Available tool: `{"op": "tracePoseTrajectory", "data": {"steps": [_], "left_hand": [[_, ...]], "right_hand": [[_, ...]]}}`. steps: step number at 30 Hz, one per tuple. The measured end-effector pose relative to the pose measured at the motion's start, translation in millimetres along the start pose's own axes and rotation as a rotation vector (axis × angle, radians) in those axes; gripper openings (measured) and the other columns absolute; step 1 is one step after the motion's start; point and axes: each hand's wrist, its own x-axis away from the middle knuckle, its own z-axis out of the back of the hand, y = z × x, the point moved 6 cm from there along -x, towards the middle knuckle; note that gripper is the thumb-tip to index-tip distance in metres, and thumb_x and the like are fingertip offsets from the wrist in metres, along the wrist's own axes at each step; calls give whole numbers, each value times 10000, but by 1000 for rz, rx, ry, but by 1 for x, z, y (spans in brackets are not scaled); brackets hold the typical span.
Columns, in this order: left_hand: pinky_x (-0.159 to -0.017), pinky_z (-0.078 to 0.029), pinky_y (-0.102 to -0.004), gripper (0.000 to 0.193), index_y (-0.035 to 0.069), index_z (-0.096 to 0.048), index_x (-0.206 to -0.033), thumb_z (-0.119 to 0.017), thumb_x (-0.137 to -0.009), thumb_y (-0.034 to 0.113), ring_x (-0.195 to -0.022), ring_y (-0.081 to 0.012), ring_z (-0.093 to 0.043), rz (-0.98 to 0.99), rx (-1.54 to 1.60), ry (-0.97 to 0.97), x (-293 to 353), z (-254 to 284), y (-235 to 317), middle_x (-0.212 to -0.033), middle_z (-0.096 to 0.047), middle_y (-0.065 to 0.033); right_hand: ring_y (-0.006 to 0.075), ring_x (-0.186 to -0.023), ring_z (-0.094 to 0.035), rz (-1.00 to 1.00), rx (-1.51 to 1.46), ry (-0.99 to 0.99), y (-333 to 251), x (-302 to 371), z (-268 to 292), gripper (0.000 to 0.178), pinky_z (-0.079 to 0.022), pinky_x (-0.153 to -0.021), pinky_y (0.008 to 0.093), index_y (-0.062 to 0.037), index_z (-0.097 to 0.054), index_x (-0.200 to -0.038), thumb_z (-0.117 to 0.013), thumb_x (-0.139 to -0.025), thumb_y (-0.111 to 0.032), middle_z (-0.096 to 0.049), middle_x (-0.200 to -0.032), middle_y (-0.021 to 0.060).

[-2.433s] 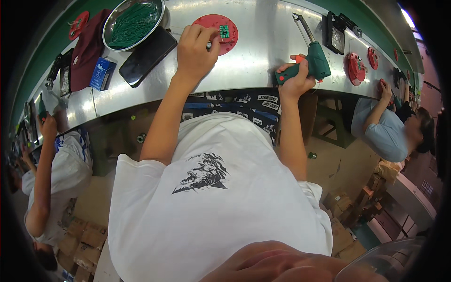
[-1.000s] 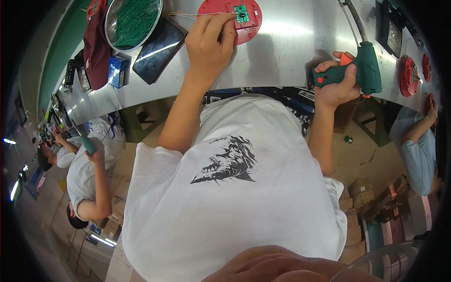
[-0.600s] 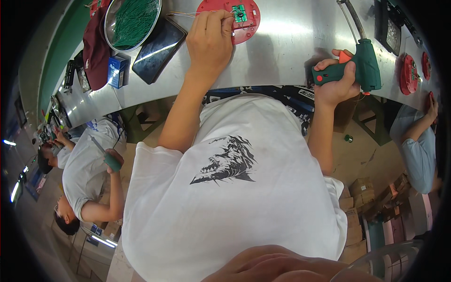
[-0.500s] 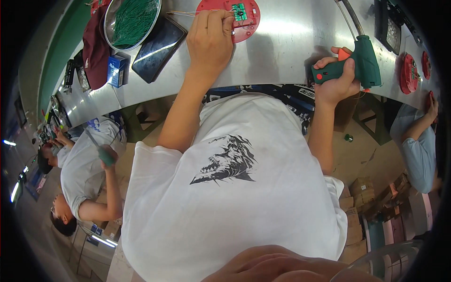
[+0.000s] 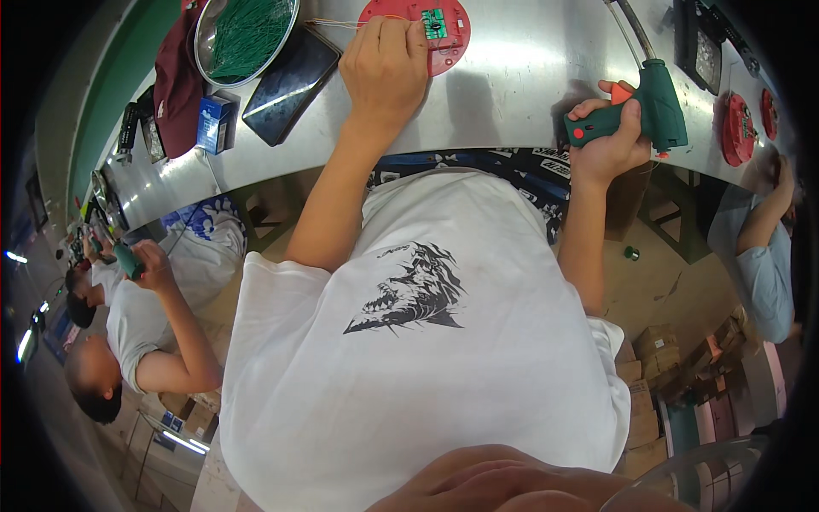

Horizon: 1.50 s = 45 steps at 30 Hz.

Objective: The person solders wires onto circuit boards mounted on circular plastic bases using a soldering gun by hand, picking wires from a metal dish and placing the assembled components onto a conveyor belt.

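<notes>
My left hand rests over the left part of a round red plastic housing at the far middle of the bench. Its fingers are pinched together on a thin wire beside a small green circuit board; the fingertips are partly hidden. Several thin wires stick out to the left from under that hand. My right hand is wrapped around the handle of a dark green soldering gun with a red trigger. The gun's metal tip end points away from me, apart from the housing.
A metal bowl of green wires, a dark tablet, a blue box and a maroon cap are on the left. Red housings lie at the right. Co-workers sit on both sides; one at left holds a green tool.
My left hand has shifted slightly right over the housing. My right hand and the soldering gun are nearly still. The co-worker at left has raised and moved the green tool leftward.
</notes>
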Motion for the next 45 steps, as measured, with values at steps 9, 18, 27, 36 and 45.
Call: {"op": "tracePoseTrajectory", "data": {"steps": [9, 18, 27, 36, 45], "left_hand": [[-527, -475, -374, 199, 40, -602, -779, -676, -941, 130, -584, -308, -603, 31, 29, -5, 0, 3, -3, -684, -610, -115], [-543, -465, -413, 186, 32, -639, -797, -692, -926, 155, -589, -322, -591, 52, 229, 36, -6, 12, 0, -692, -606, -120], [-706, -549, -390, 92, 33, -689, -965, -672, -876, 17, -810, -320, -679, -2, 341, -209, -16, 26, 5, -908, -669, -132], [-660, -539, -397, 78, 53, -666, -943, -699, -884, 93, -757, -313, -668, -66, 208, -192, -14, 12, 7, -895, -661, -100], [-622, -509, -406, 76, 49, -632, -865, -689, -865, 99, -700, -298, -636, -148, 74, -126, -11, 10, 14, -828, -629, -96]], "right_hand": [[238, -512, -612, 14, -5, 12, -1, 0, -1, 334, -535, -474, 385, 114, -553, -1113, -540, -981, -192, -659, -930, 229], [229, -526, -601, 8, -25, 27, -5, 1, -5, 318, -522, -483, 387, 94, -552, -1121, -519, -995, -195, -652, -946, 213], [212, -513, -593, -29, -65, 53, -5, 5, 1, 301, -514, -481, 375, 75, -558, -1126, -518, -1008, -199, -651, -931, 192], [213, -534, -603, 23, -78, 64, 0, 2, 4, 297, -520, -487, 363, 74, -564, -1118, -538, -999, -197, -651, -939, 191], [202, -513, -599, 38, -52, 61, -2, 2, 3, 287, -499, -471, 334, 80, -565, -1118, -545, -997, -179, -648, -922, 176]]}}
